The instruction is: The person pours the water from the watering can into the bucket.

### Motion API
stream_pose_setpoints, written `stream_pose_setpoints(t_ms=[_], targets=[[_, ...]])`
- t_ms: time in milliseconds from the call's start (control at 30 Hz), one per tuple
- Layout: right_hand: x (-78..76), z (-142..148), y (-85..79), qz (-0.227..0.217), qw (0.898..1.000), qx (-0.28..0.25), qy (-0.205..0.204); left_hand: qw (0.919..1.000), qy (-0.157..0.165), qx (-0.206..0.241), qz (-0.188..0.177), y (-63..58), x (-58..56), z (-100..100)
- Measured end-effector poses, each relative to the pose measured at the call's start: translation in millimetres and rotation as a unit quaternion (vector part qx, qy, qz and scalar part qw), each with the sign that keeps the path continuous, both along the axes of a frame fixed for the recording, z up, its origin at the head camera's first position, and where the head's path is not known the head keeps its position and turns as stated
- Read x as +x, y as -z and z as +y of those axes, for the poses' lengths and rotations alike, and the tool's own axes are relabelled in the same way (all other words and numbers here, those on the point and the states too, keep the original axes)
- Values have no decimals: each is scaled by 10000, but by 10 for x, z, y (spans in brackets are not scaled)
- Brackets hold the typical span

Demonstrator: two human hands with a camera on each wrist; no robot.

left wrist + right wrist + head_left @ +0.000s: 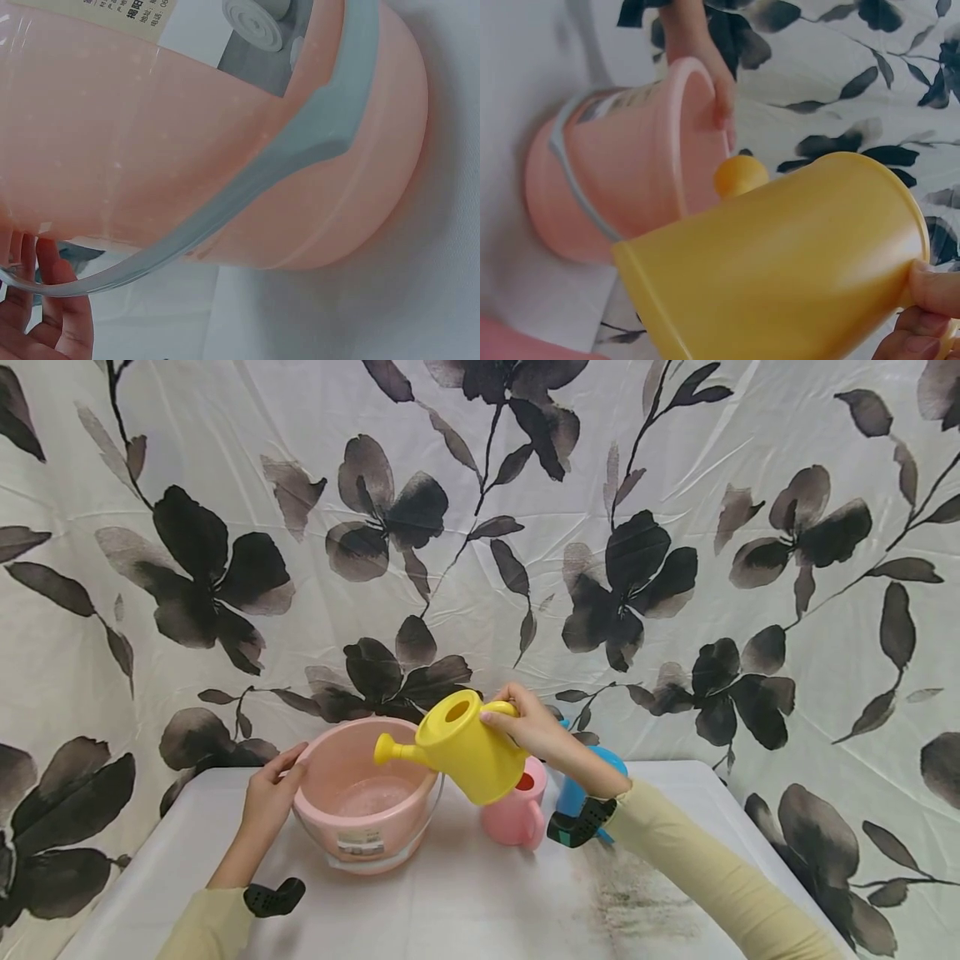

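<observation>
A yellow watering can (480, 758) hangs in the air, tilted with its round-tipped spout (397, 750) over the pink bucket's opening. My right hand (534, 727) grips the can by its handle. In the right wrist view the can's smooth body (780, 262) hides part of the bucket (630, 161). The pink bucket (318, 822) stands on the table, its pale handle (375, 864) hanging down in front. At its left rim, my left hand (266, 797) holds on. In the left wrist view, fingers (75, 322) lie against the bucket's outer side, beside the handle.
Right of the bucket stand a pink watering can (510, 821) and, behind my right forearm, a partly hidden blue one (572, 795). A grey-green smudge (648, 902) marks the white tablecloth (465, 910). A floral curtain (480, 568) hangs behind the table.
</observation>
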State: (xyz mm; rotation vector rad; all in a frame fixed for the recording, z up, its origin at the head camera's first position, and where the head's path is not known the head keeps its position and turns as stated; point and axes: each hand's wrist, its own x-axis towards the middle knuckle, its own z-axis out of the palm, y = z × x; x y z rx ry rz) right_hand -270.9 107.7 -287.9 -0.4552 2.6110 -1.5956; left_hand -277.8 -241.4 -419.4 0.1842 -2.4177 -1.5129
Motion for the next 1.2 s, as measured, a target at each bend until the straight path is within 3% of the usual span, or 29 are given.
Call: stream_pose_setpoints(t_ms=[1200], targets=[[-12, -78, -18, 19, 9999, 124, -13, 9998, -76, -174, 109, 8, -1, -7]])
